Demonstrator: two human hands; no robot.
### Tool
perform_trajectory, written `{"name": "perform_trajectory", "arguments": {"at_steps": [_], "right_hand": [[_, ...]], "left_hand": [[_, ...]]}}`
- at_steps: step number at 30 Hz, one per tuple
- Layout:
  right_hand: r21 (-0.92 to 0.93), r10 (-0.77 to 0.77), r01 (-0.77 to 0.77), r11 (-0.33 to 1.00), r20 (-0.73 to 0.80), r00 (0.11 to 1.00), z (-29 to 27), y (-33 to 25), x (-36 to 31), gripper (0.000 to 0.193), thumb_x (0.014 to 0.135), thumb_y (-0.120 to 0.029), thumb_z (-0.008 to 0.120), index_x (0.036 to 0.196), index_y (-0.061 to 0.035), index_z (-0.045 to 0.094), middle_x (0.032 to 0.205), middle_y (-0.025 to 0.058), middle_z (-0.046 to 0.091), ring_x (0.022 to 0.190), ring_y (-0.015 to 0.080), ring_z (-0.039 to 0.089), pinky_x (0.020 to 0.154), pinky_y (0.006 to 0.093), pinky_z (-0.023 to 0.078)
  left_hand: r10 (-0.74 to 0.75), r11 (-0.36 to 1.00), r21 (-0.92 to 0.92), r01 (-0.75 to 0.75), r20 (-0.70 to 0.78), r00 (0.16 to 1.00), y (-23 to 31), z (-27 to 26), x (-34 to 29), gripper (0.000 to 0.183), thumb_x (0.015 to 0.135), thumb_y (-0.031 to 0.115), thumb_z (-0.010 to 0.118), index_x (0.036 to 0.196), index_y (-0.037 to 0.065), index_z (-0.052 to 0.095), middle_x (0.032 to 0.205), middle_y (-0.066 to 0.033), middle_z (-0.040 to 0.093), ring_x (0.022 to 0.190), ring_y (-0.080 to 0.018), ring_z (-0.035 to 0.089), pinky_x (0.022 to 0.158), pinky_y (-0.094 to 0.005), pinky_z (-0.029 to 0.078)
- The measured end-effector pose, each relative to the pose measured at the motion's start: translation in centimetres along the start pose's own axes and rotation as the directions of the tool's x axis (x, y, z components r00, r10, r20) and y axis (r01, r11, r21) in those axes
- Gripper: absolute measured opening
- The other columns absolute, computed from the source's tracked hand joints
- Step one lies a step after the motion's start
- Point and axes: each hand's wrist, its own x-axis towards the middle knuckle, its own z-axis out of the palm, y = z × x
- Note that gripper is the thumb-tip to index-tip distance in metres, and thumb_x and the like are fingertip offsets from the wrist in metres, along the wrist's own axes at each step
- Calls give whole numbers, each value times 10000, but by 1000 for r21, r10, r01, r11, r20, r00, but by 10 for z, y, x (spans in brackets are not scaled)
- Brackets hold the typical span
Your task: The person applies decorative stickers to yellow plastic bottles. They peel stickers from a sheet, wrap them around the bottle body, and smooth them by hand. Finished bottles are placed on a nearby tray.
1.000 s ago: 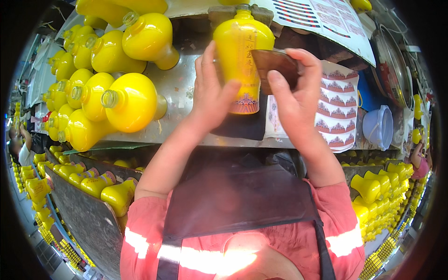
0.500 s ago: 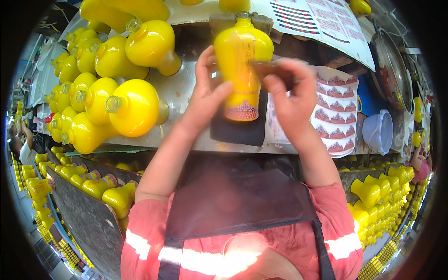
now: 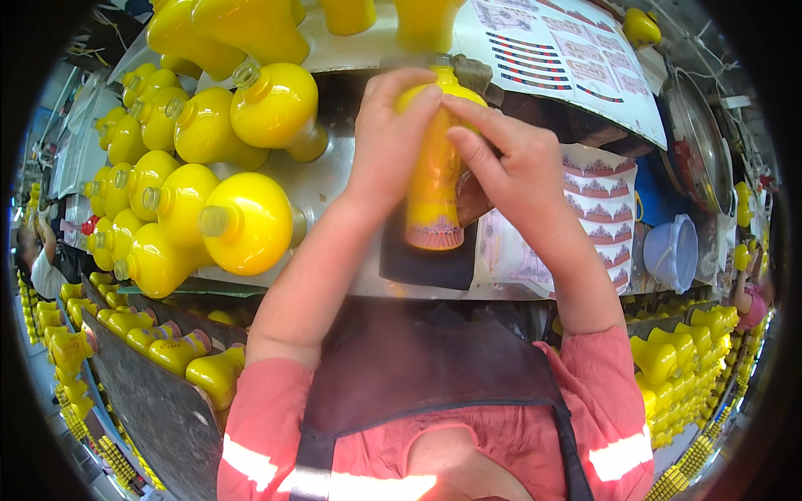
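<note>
A glossy yellow bottle point(image 3: 434, 219) lies on a dark pad point(image 3: 409, 269), its neck pointing away from me and a purple-pink patterned band at its base. My left hand point(image 3: 388, 138) is closed around the bottle's left shoulder, thumb on top. On the other side, the fingertips of my right hand point(image 3: 514, 159) touch the upper front of the bottle. A brown flat piece point(image 3: 473, 199) shows beneath that hand, against the bottle's lower right side; its exact kind is unclear. My hands hide much of the bottle's shoulder.
Many yellow bottles point(image 3: 276, 108) crowd the metal bench at left. Decal sheets lie at right: one with crown-like bands point(image 3: 606, 213), another with dark stripes point(image 3: 535, 63). A pale blue bucket point(image 3: 671, 253) stands at the right edge. A grey board point(image 3: 159, 401) flanks racked bottles at lower left.
Both hands have come together over the bottle's upper part. The brown piece has swung from the bottle's middle down beside its lower right. The bench appears lower in the picture.
</note>
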Motion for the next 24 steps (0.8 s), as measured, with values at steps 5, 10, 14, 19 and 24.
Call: {"name": "perform_trajectory", "arguments": {"at_steps": [5, 10, 14, 19, 24], "right_hand": [[-389, -33, 61, 919, 77, 996, 4, -2, -6, 443, 941, -270, 723, 1366, -157, 668, 900, 126, 740, 707, 303, 708, 606, 381, 555], [-511, -22, 77, 856, 114, 993, 3, -2, -12, 510, 968, -302, 675, 1456, -183, 586, 789, 94, 695, 628, 293, 674, 545, 397, 520], [-523, 57, 30, 852, 149, 987, 1, -7, -8, 540, 965, -350, 669, 1464, -168, 572, 769, 102, 696, 626, 308, 676, 556, 406, 524], [-181, 259, -229, 956, 163, 952, -10, 0, 17, 505, 903, -435, 711, 1264, -82, 697, 800, 208, 725, 724, 334, 730, 611, 404, 568], [222, 501, -592, 775, 356, 789, -13, 16, 26, 499, 913, -400, 700, 1293, -77, 716, 751, 44, 706, 614, 100, 664, 570, 271, 531]], "left_hand": [[-8, 993, -118, 10, 20, 1000, -4, -1, 1, 326, 956, 270, 639, 1168, 27, 694, 1180, -146, 605, 1149, -277, 582, 1023, -371, 452], [167, 968, 190, -164, 2, 986, -2, 2, 0, 327, 966, 288, 619, 1149, 28, 693, 1157, -164, 619, 1140, -314, 583, 1017, -406, 449], [184, 943, 283, -177, 3, 983, 1, 2, 2, 337, 971, 308, 615, 1143, 27, 687, 1160, -178, 625, 1140, -348, 579, 1018, -426, 442], [179, 954, 244, -173, -4, 984, 0, 2, 3, 360, 967, 337, 628, 1147, 31, 684, 1150, -180, 625, 1126, -355, 591, 997, -430, 456], [158, 954, 257, -157, 17, 987, -1, 2, -1, 356, 982, 332, 608, 1155, 29, 681, 1158, -182, 628, 1103, -358, 603, 981, -431, 467]]}}
